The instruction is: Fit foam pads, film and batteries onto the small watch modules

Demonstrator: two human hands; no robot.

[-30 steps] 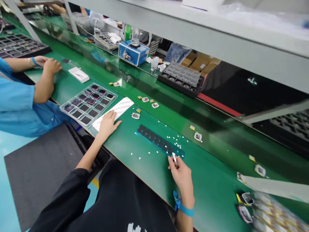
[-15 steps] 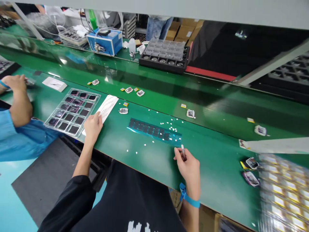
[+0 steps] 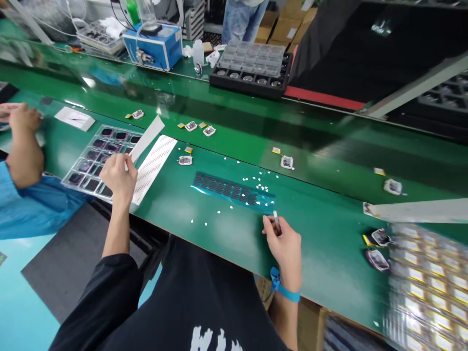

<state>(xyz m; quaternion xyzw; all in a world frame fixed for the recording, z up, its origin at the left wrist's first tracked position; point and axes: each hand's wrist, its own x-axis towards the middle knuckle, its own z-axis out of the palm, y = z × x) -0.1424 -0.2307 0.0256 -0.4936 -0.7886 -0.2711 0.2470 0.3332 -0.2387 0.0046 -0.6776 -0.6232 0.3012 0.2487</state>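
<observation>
My left hand [image 3: 120,176] is closed in a pinch on a white paper strip [image 3: 148,138], which slants up to the right. Beneath and beside that strip lies a white printed sheet [image 3: 155,163], close to a clear tray [image 3: 70,169] with dark square parts in its pockets. Between the fingers of my right hand [image 3: 285,246], a slim tool with a pale tip [image 3: 276,220] points up; its lower part is hidden. Just beyond it, a blue film strip with dark rectangles [image 3: 226,191] rests on the green bench, with small white pieces [image 3: 261,187] scattered around it.
Small white-framed parts with yellow tabs, such as this one [image 3: 287,162], sit along the green surface. At right are stacked clear trays [image 3: 420,282] and a white bar [image 3: 420,210]. A co-worker's arm [image 3: 25,151] is at left. A blue box [image 3: 153,46] stands behind.
My left hand has shifted left and lifted a white strip away from the printed sheet. The right hand keeps its hold on the tool. The camera view has tilted slightly.
</observation>
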